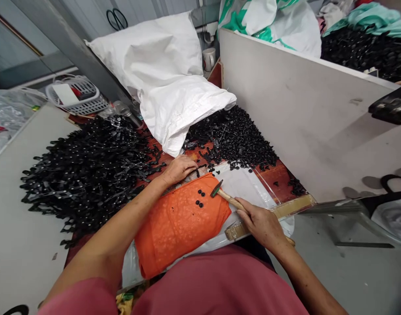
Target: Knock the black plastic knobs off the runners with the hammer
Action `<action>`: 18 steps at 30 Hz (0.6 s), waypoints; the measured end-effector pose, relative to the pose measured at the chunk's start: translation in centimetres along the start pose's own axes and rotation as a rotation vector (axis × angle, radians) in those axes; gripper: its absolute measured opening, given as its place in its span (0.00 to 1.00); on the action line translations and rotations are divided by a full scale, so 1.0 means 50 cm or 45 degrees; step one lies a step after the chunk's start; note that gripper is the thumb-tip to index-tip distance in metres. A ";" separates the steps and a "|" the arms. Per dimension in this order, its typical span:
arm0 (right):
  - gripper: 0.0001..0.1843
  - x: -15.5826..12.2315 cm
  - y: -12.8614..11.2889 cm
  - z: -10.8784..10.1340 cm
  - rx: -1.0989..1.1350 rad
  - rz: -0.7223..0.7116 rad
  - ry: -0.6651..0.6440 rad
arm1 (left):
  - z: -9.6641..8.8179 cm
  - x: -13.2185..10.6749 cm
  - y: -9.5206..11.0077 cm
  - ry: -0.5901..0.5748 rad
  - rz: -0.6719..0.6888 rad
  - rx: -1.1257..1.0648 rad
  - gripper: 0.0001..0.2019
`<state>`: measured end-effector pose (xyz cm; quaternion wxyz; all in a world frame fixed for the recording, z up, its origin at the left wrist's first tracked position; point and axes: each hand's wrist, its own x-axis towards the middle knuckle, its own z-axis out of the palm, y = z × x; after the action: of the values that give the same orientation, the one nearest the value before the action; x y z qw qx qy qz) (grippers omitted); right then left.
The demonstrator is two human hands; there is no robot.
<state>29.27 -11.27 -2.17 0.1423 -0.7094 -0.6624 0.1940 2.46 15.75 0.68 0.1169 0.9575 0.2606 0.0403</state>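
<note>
My right hand (262,225) is wrapped round the wooden handle of a hammer (231,200). The dark metal hammer head hangs over the right edge of a folded orange cloth pad (177,218). Several small round black pieces lie on the pad, left of the hammer head. My left hand (179,169) is just beyond the pad's far edge, fingers bent and closed. A small dark strip-like part (197,172) shows at its fingertips; its exact kind is too small to tell. Clear plastic lies under that hand.
To the left rises a large heap of black strip-like parts (88,175). Small black studs (236,135) are piled beyond the pad, under a white sack (167,61). A pale upright board (301,109) borders the right side. A white basket (77,94) stands far left.
</note>
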 end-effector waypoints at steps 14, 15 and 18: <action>0.23 0.002 0.002 0.004 -0.008 0.010 -0.007 | 0.010 -0.028 0.047 0.088 -0.151 -0.150 0.29; 0.23 0.002 0.002 0.005 -0.005 0.012 -0.010 | 0.008 -0.022 0.047 0.115 -0.191 -0.175 0.29; 0.23 0.001 0.002 0.005 -0.017 0.023 -0.017 | 0.002 0.000 0.055 0.104 -0.341 -0.166 0.19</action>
<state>29.24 -11.22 -2.42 0.1315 -0.7150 -0.6581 0.1956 3.81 13.43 1.23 0.1725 0.9021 0.3873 0.0802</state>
